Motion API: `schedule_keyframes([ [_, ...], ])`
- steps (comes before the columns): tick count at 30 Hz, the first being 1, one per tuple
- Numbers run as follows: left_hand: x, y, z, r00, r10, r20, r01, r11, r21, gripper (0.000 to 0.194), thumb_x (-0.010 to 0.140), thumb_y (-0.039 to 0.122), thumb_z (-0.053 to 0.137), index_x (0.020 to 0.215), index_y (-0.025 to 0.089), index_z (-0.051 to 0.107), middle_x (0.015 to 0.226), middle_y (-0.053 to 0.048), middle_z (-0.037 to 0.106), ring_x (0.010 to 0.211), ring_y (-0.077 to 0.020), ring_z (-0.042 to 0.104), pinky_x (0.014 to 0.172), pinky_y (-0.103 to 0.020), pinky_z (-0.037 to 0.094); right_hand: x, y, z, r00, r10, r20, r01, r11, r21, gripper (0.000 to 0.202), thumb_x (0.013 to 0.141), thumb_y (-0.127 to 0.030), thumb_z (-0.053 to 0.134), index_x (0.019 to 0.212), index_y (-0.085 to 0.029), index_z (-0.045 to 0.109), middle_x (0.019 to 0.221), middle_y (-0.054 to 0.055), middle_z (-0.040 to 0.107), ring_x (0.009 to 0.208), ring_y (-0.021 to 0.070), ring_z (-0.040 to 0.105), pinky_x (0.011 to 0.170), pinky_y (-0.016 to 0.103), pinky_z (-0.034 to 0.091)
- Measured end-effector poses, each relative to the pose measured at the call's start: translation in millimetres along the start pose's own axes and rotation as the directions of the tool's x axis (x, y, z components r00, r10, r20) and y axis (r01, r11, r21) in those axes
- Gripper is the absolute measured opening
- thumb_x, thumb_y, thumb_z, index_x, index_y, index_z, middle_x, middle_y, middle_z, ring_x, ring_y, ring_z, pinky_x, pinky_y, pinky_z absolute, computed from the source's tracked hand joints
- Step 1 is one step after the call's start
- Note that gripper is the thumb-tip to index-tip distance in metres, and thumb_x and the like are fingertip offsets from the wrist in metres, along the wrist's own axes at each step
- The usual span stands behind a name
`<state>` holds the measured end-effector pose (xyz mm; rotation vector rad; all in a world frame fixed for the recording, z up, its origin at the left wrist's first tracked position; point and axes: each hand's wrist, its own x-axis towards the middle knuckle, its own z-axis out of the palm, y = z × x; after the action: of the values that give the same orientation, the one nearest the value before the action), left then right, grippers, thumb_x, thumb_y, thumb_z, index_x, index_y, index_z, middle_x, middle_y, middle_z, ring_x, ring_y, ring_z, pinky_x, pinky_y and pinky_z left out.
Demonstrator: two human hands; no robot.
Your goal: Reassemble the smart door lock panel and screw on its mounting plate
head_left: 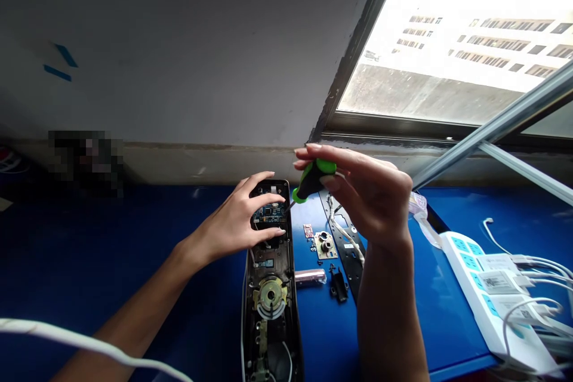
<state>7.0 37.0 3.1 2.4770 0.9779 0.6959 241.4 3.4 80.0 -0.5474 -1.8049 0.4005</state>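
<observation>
A screwdriver (308, 182) with a green and black handle is gripped in my right hand (364, 191). Its shaft slants down to the left, and the tip meets the right side of a long black device housing (290, 286), by the circuit board (268, 213). My left hand (244, 215) lies over the housing's upper part, fingers spread across the board. Lower in the housing sits a round metal part (271, 296). To the right lie a small board with a lens-like part (325, 245), a black plastic piece (339, 285), a pinkish cylinder (310, 277) and several screws.
A black perforated plate (351, 256) with white cables lies partly behind my right forearm. On the right a white power strip (465, 286) holds several plugged-in adapters. A white cable (89, 346) crosses the lower left. Wall and window (447, 59) border the blue table (188, 310).
</observation>
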Motion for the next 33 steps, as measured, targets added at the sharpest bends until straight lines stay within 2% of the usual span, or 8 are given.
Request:
schedule_keyframes([
  [4, -0.8, 0.4, -0.3, 1.0, -0.009, -0.005, 0.009, 1.0, -0.005, 0.051, 0.085, 0.054, 0.081, 0.13, 0.032, 0.071, 0.167, -0.006, 0.034, 0.151, -0.0375, 0.041, 0.123, -0.057, 0.044, 0.1, 2.5, -3.6, 0.996, -0.05, -0.072, 0.041, 0.991, -0.123, 0.037, 0.083, -0.024, 0.087, 0.118, -0.035, 0.08, 0.098, 0.002, 0.071, 0.088, 0.0189, 0.071, 0.073, 0.036, 0.065],
  [10, -0.6, 1.1, -0.2, 1.0, -0.001, -0.012, 0.001, 1.0, -0.002, 0.051, 0.085, 0.051, 0.082, 0.13, 0.03, 0.071, 0.167, -0.007, 0.034, 0.152, -0.0361, 0.04, 0.125, -0.056, 0.042, -1.6, -3.4, -7.5, 0.994, 0.056, 0.091, -0.059, 0.998, 0.033, 0.042, 0.1, -0.016, 0.06, 0.139, -0.032, 0.069, 0.134, 0.006, 0.073, 0.119, 0.0274, 0.071, 0.102, 0.051, 0.061],
  [15, -0.7, 0.7, 1.1, 1.0, 0.004, -0.029, -0.004, 1.0, -0.008, 0.053, 0.084, 0.049, 0.084, 0.132, 0.03, 0.07, 0.167, -0.008, 0.034, 0.151, -0.0365, 0.041, 0.124, -0.056, 0.044, -2.5, -1.3, -8.1, 1.0, 0.017, -0.007, -0.018, 0.993, -0.114, 0.045, 0.08, -0.02, 0.089, 0.12, -0.037, 0.079, 0.101, 0.002, 0.072, 0.09, 0.0213, 0.072, 0.073, 0.038, 0.066],
  [18, -1.2, 0.9, 0.9, 1.0, 0.003, -0.03, -0.003, 1.0, -0.004, 0.053, 0.084, 0.049, 0.083, 0.131, 0.03, 0.07, 0.168, -0.007, 0.033, 0.152, -0.037, 0.04, 0.123, -0.057, 0.044, -1.1, -4.1, -6.8, 0.998, 0.056, 0.036, -0.052, 0.993, -0.104, 0.039, 0.093, -0.025, 0.075, 0.131, -0.036, 0.074, 0.118, 0.006, 0.072, 0.106, 0.0246, 0.072, 0.087, 0.043, 0.065],
  [21, -1.1, 1.1, 0.4, 1.0, 0.004, -0.026, -0.004, 1.0, -0.01, 0.051, 0.084, 0.046, 0.084, 0.13, 0.03, 0.071, 0.168, -0.008, 0.032, 0.153, -0.0369, 0.039, 0.124, -0.056, 0.043, -0.6, -6.3, -5.6, 0.991, 0.068, 0.116, -0.067, 0.998, -0.011, 0.046, 0.101, -0.014, 0.059, 0.143, -0.033, 0.065, 0.136, 0.007, 0.071, 0.121, 0.0272, 0.07, 0.103, 0.051, 0.061],
  [27, -1.0, 0.8, 0.6, 0.999, 0.008, -0.046, -0.01, 1.0, -0.027, 0.053, 0.082, 0.047, 0.085, 0.13, 0.029, 0.071, 0.167, -0.008, 0.034, 0.152, -0.0387, 0.041, 0.123, -0.058, 0.044, -1.4, -1.7, -4.5, 0.999, 0.027, 0.019, -0.025, 0.996, -0.085, 0.049, 0.079, -0.016, 0.089, 0.123, -0.035, 0.078, 0.101, 0.003, 0.069, 0.088, 0.0217, 0.071, 0.072, 0.04, 0.065],
  [31, -1.4, 0.8, 0.6, 0.999, 0.0, -0.037, 0.0, 1.0, -0.016, 0.052, 0.083, 0.049, 0.084, 0.13, 0.03, 0.071, 0.169, -0.008, 0.032, 0.153, -0.039, 0.039, 0.122, -0.059, 0.044, -0.9, -5.8, -2.7, 0.99, 0.096, 0.106, -0.097, 0.995, 0.003, 0.044, 0.1, -0.017, 0.061, 0.141, -0.032, 0.067, 0.135, 0.008, 0.069, 0.118, 0.0276, 0.07, 0.098, 0.05, 0.062],
  [33, -1.4, 0.9, 0.6, 0.999, 0.004, -0.032, -0.004, 1.0, -0.014, 0.052, 0.083, 0.048, 0.084, 0.13, 0.03, 0.071, 0.169, -0.009, 0.032, 0.153, -0.0382, 0.039, 0.124, -0.058, 0.043, -1.5, -5.5, -3.3, 0.988, 0.076, 0.133, -0.08, 0.996, 0.027, 0.048, 0.1, -0.013, 0.06, 0.144, -0.033, 0.064, 0.138, 0.006, 0.071, 0.122, 0.0278, 0.07, 0.102, 0.051, 0.062],
])
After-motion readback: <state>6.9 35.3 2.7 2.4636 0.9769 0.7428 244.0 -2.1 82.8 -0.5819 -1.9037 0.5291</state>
